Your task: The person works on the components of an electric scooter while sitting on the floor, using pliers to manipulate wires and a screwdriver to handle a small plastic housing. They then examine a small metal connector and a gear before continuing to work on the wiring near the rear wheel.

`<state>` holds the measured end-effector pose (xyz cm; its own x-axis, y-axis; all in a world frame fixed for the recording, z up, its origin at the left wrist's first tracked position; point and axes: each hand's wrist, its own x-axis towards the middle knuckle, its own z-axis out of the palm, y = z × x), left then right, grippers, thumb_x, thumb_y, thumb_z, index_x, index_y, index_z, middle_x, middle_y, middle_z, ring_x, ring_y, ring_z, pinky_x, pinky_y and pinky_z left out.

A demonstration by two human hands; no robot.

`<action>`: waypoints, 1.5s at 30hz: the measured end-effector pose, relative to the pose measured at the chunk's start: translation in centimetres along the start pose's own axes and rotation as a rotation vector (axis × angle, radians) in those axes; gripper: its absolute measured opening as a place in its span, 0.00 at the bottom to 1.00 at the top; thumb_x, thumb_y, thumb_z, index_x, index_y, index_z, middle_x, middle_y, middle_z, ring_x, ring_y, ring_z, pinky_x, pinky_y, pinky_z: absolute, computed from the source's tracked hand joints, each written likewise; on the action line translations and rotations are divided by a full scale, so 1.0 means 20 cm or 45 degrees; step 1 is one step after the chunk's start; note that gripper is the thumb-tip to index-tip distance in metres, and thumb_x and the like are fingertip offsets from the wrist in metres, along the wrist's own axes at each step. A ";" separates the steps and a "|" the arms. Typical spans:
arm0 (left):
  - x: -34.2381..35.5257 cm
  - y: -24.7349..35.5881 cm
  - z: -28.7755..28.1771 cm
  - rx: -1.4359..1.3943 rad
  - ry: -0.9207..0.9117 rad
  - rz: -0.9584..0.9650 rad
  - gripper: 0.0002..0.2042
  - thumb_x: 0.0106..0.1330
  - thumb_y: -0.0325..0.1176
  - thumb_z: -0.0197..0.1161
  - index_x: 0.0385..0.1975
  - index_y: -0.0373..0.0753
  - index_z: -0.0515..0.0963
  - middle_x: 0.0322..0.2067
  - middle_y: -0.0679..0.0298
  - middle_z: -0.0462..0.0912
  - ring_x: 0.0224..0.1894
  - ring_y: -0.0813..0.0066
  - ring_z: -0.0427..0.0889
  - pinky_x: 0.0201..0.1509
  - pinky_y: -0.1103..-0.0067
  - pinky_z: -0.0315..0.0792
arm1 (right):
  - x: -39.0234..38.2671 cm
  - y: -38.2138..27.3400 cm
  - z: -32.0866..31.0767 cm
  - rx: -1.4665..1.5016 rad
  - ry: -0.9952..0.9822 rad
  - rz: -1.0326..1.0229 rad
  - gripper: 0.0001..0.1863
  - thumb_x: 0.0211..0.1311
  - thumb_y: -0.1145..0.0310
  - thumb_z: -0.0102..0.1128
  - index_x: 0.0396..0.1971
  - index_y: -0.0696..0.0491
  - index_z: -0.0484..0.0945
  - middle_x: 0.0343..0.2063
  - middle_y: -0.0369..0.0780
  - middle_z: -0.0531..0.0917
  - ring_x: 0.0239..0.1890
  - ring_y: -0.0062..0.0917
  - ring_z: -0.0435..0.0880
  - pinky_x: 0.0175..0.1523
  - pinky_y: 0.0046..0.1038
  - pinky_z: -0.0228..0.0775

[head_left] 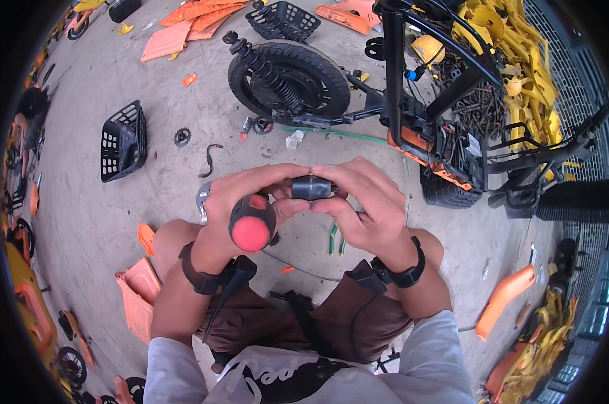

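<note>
My left hand (pixel 234 192) grips a tool with a red-and-black handle (pixel 249 232), its end facing up, and its fingers also pinch a small black cylindrical part (pixel 310 188). My right hand (pixel 366 205) has thumb and fingers closed on the same cylinder from the other side. A silvery curved metal piece (pixel 203 202) shows just left of my left hand, partly hidden. Green-handled pliers (pixel 338 239) lie on the floor below my hands. A bent black piece (pixel 209 160) and a toothed sprocket (pixel 182 137) lie farther up the floor.
A partly dismantled scooter frame (pixel 398 81) with a wheel (pixel 288 79) stands ahead. Black baskets (pixel 123 141) and orange panels (pixel 504 301) lie around me on the concrete floor (pixel 82 222). Yellow panels (pixel 540 81) are piled at right. Another person (pixel 26 124) is at the far left edge.
</note>
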<state>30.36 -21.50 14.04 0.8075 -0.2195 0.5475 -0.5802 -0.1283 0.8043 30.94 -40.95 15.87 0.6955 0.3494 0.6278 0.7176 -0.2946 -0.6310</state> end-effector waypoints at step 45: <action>0.02 -0.13 0.01 0.187 -0.136 -0.390 0.16 0.53 0.28 0.71 0.41 0.32 0.79 0.35 0.58 0.82 0.34 0.71 0.79 0.42 0.77 0.72 | -0.12 0.22 0.16 0.296 -0.135 0.672 0.16 0.50 0.70 0.68 0.40 0.58 0.80 0.36 0.42 0.83 0.38 0.31 0.81 0.47 0.29 0.71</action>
<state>32.13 -21.51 12.06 0.9351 -0.2484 0.2526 -0.3284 -0.3400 0.8812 32.33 -40.26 10.22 0.9407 0.2992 0.1600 0.2402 -0.2543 -0.9368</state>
